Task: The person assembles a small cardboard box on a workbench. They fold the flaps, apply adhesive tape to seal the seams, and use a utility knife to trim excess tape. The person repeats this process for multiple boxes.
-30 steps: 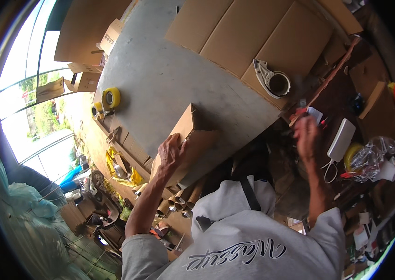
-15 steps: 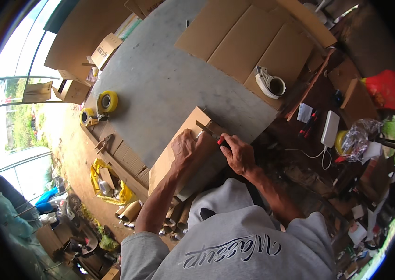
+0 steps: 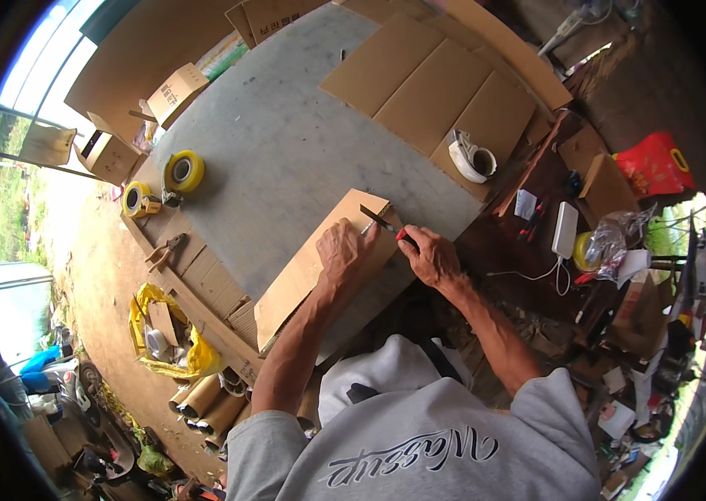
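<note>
A long brown cardboard box (image 3: pixel 307 271) lies slantwise on the near edge of the grey tabletop. My left hand (image 3: pixel 343 250) presses down on its upper face with bent fingers, gripping it near the far end. In my right hand (image 3: pixel 435 257) is a knife (image 3: pixel 380 220) with a red and black handle, fingers wrapped round it. Its dark blade points up and left, over the box's far end, close to my left fingertips. A small pale, shiny piece shows beside those fingertips; I cannot make out what it is.
Two yellow tape rolls (image 3: pixel 183 171) and pliers (image 3: pixel 167 252) lie at the left. Flattened cardboard (image 3: pixel 428 83) covers the far right, bearing a white tape dispenser (image 3: pixel 471 157). A white power strip (image 3: pixel 565 230) lies right; a yellow bag (image 3: pixel 202 355) and cardboard tubes (image 3: pixel 217 405) sit lower left.
The whole view has shifted slightly. The box has tipped, so more of its upper face shows. Both hands stay at its far end, with the knife still in my right.
</note>
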A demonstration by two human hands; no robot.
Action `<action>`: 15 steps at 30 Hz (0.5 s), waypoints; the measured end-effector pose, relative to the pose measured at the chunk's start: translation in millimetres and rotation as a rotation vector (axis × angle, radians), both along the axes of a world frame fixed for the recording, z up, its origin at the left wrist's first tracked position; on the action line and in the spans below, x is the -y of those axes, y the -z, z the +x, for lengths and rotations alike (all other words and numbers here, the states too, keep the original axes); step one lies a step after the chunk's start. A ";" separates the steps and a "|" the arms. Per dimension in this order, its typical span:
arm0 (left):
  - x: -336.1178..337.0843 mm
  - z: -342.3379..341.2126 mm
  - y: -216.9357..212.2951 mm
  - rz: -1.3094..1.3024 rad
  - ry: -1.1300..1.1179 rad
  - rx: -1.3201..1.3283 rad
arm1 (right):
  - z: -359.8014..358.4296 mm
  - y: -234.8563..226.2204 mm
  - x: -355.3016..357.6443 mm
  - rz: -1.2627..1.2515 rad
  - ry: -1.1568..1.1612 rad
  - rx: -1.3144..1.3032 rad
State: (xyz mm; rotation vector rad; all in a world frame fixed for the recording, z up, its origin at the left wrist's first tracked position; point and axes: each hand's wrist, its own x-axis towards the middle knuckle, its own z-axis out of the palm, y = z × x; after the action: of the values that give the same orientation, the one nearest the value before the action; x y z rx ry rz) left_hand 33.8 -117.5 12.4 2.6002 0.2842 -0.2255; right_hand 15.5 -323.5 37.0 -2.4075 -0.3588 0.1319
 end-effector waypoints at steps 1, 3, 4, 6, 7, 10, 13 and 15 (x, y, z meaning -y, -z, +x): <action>-0.2 -0.2 2.9 -0.004 -0.001 0.013 | 1.7 -0.7 0.7 0.002 -0.008 0.006; -1.0 0.1 3.2 0.000 0.003 -0.016 | 3.8 0.5 1.2 0.004 -0.022 0.009; -0.6 0.6 3.4 0.002 0.005 -0.031 | 4.9 0.9 1.8 0.001 -0.029 0.008; 0.5 -0.6 2.6 -0.005 -0.007 -0.013 | 5.0 2.2 2.6 -0.003 -0.036 0.007; 1.5 -0.9 2.4 -0.009 -0.013 -0.005 | 5.6 3.2 3.3 -0.005 -0.038 0.011; 1.5 0.2 3.6 0.007 -0.008 -0.007 | 9.7 9.0 3.8 -0.018 -0.055 0.013; 2.8 -1.3 -2.4 -0.001 -0.007 0.012 | 14.0 20.9 9.0 -0.042 -0.066 0.080; 2.2 0.2 -5.9 -0.002 -0.015 -0.026 | 20.8 22.2 12.0 -0.043 -0.092 0.125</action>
State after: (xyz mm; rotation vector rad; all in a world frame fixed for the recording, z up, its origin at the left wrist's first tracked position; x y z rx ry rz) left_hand 34.0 -119.7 18.3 2.5942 0.3130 -0.2541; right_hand 36.3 -335.5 14.7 -2.4489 -0.5292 0.0302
